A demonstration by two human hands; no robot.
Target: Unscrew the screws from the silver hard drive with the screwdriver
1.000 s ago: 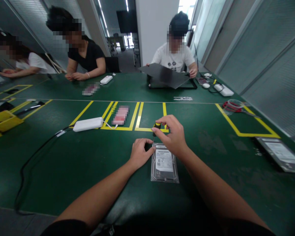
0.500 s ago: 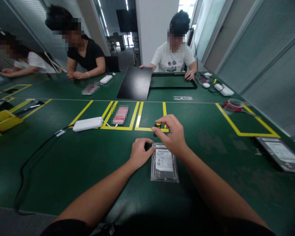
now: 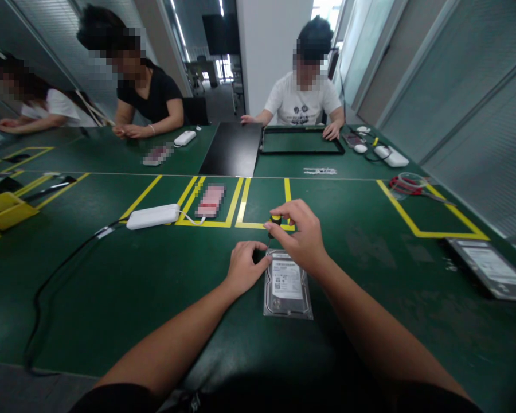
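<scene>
A silver hard drive (image 3: 287,284) with a white label lies flat on the green table in front of me. My left hand (image 3: 246,267) rests at its far left corner, thumb on the edge and fingers curled beside it, gripping that corner. Between the thumb and fingers of my right hand (image 3: 300,232) is a small black-and-yellow screwdriver (image 3: 276,219). It stands nearly upright over the same corner. Its thin shaft runs down beside my left fingertips, and they partly hide the tip.
A second hard drive (image 3: 492,267) lies at right. Near the yellow tape are a white power bank (image 3: 153,217) with a black cable, a pink phone (image 3: 210,201) and red-handled pliers (image 3: 408,186). Across the table, a person has a black panel (image 3: 232,150) and frame (image 3: 301,153).
My hands, the screwdriver and the hard drive stay almost in place. Across the table, the person has swung the black panel left off the frame and laid it on the table.
</scene>
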